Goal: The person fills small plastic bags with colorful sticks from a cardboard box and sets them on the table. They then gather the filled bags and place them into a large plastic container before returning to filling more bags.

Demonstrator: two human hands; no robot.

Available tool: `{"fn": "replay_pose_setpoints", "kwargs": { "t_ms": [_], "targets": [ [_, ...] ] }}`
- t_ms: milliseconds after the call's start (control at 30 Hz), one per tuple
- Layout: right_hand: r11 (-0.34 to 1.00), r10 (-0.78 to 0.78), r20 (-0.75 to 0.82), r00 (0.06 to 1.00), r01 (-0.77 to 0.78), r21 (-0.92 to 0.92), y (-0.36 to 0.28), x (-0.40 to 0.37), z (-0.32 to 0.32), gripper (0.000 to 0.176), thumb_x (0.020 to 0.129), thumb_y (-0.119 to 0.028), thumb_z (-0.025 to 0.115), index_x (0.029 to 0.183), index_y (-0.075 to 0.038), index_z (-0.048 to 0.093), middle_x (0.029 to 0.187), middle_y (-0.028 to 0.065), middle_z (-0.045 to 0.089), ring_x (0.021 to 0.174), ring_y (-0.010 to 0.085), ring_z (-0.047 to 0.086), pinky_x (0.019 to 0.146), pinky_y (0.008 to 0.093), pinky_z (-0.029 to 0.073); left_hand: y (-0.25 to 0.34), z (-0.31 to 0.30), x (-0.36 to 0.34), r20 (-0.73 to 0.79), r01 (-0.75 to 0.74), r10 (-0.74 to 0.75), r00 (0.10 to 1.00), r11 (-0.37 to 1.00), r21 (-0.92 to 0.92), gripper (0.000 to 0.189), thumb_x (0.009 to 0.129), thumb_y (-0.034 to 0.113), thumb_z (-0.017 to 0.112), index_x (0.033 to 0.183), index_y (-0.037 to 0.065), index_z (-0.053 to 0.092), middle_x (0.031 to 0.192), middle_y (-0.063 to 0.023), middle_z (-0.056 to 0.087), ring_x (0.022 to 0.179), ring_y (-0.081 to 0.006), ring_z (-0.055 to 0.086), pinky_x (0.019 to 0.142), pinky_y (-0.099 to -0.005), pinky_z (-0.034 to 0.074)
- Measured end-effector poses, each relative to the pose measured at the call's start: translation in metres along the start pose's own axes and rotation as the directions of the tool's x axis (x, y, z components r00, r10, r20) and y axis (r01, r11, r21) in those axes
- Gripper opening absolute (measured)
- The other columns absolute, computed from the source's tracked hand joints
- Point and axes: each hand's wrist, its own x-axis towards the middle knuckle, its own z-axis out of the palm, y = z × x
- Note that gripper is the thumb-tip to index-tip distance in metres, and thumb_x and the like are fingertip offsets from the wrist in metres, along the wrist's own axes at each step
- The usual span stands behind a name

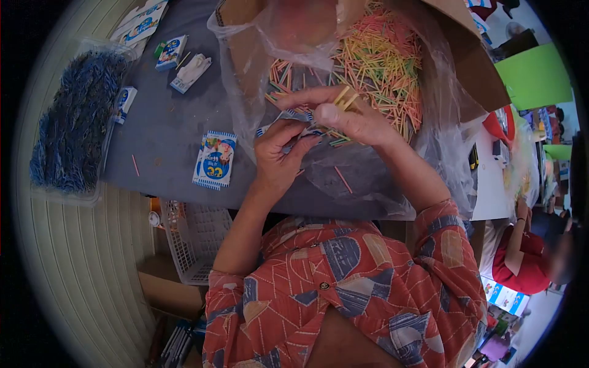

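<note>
My left hand [279,156] pinches a small blue-and-white packet [298,115], partly hidden by the fingers. My right hand [365,122] is closed around a few short yellow sticks [347,98] that poke up between thumb and fingers. Its fingertips reach over to the packet's top. Behind both hands, a heap of thin pink, yellow and green sticks [383,67] lies in a clear plastic bag [438,104] inside a cardboard box [472,64]. Flat printed packets [215,161] rest on the grey table to the left of my left hand.
A clear tub [86,197] of blue twisted strips [76,126] stands at the far left. Small printed boxes [170,53] and a crumpled white wrapper [193,70] sit near it. Below the table edge is a white plastic basket [196,242]. A co-worker in a red shirt [521,260] is at right.
</note>
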Motion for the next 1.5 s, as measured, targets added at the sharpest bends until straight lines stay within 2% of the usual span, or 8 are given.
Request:
{"fn": "replay_pose_setpoints", "kwargs": {
  "t_ms": [333, 500, 567, 667, 800, 900, 1067, 1500],
  "targets": [
    [0.967, -0.237, -0.266, 0.934, 0.253, 0.026, -0.013, -0.008, 0.018, 0.047, 0.085, -0.027, 0.075, 0.127, -0.007, 0.064, 0.12, 0.0094, 0.064, 0.113, 0.0169, 0.058, 0.096, 0.034, 0.046, 0.025, -0.01, -0.02, -0.064, 0.298, -0.329, 0.942, 0.91, -0.287, 0.019, 0.088, -0.008, 0.063, 0.106, -0.005, 0.066, 0.102, -0.0074, 0.066, 0.095, -0.0143, 0.063, 0.082, -0.027, 0.051],
    [0.874, -0.164, -0.725, 0.669, -0.242, -0.422, 0.041, -0.029, -0.145, 0.024, 0.09, -0.018, 0.068, 0.106, 0.0, 0.071, 0.089, 0.0054, 0.073, 0.084, 0.0139, 0.066, 0.075, 0.0301, 0.052, 0.024, -0.093, -0.044, -0.31, 0.213, -0.111, 0.944, 0.924, 0.316, 0.016, 0.09, 0.0, 0.063, 0.106, -0.002, 0.065, 0.091, -0.0081, 0.065, 0.088, -0.0193, 0.063, 0.079, -0.0353, 0.049],
    [0.324, -0.205, -0.62, 0.757, -0.545, -0.773, 0.074, -0.041, -0.221, 0.022, 0.093, -0.021, 0.065, 0.105, -0.005, 0.072, 0.1, 0.0067, 0.071, 0.09, 0.0188, 0.066, 0.08, 0.0295, 0.052, 0.017, -0.115, -0.045, -0.132, 0.127, 0.013, 0.991, 0.188, 0.974, 0.016, 0.088, 0.008, 0.065, 0.103, 0.003, 0.066, 0.089, -0.0084, 0.064, 0.085, -0.027, 0.059, 0.078, -0.0433, 0.044],
    [0.995, 0.07, -0.773, 0.63, -0.102, 0.007, 0.035, -0.029, -0.213, 0.019, 0.091, -0.024, 0.066, 0.096, -0.006, 0.072, 0.088, 0.0052, 0.069, 0.082, 0.0197, 0.065, 0.075, 0.0318, 0.053, 0.011, -0.122, -0.042, -0.113, 0.111, 0.034, 0.993, 0.054, 0.992, 0.017, 0.086, 0.015, 0.066, 0.101, 0.006, 0.066, 0.095, -0.0063, 0.065, 0.089, -0.0309, 0.055, 0.076, -0.0468, 0.039],
    [0.967, -0.069, -0.729, 0.681, 0.224, 0.118, 0.124, -0.026, -0.296, 0.018, 0.09, -0.021, 0.066, 0.099, -0.007, 0.066, 0.091, 0.0071, 0.065, 0.083, 0.019, 0.063, 0.072, 0.0347, 0.052, 0.022, -0.124, -0.031, -0.136, 0.132, -0.032, 0.99, -0.101, 0.986, 0.023, 0.087, 0.019, 0.067, 0.107, 0.008, 0.067, 0.099, -0.0072, 0.063, 0.094, -0.0291, 0.055, 0.079, -0.0466, 0.041],
    [0.628, 0.075, -0.794, 0.604, -0.647, -0.433, 0.062, -0.023, -0.264, 0.019, 0.093, -0.023, 0.062, 0.105, -0.009, 0.063, 0.086, 0.0058, 0.062, 0.081, 0.0193, 0.061, 0.071, 0.0357, 0.05, 0.038, -0.106, -0.024, -0.137, 0.143, 0.14, 0.981, -0.036, 0.989, 0.03, 0.086, 0.021, 0.07, 0.113, 0.008, 0.067, 0.104, -0.01, 0.06, 0.099, -0.0308, 0.054, 0.084, -0.0466, 0.042],
    [0.466, 0.783, -0.421, 0.458, 0.018, 0.885, 0.081, -0.011, -0.321, 0.02, 0.098, -0.025, 0.052, 0.098, -0.008, 0.061, 0.066, 0.0019, 0.058, 0.064, 0.0206, 0.058, 0.06, 0.0342, 0.047, 0.046, -0.034, -0.013, 0.198, -0.205, 0.066, 0.978, 0.473, 0.857, 0.04, 0.078, 0.02, 0.078, 0.113, 0.006, 0.066, 0.111, -0.0116, 0.057, 0.101, -0.0323, 0.053, 0.083, -0.0446, 0.044],
    [0.808, 0.197, -0.672, 0.714, 0.27, 0.524, 0.093, -0.061, -0.189, 0.021, 0.097, -0.01, 0.048, 0.115, -0.001, 0.054, 0.089, 0.014, 0.068, 0.073, 0.0226, 0.066, 0.054, 0.0357, 0.051, 0.008, -0.014, -0.012, 0.165, -0.133, 0.017, 0.986, 0.68, 0.721, 0.023, 0.065, 0.009, 0.074, 0.087, 0.005, 0.07, 0.086, -0.0075, 0.06, 0.084, -0.0278, 0.059, 0.071, -0.0401, 0.048]
  ]
}}
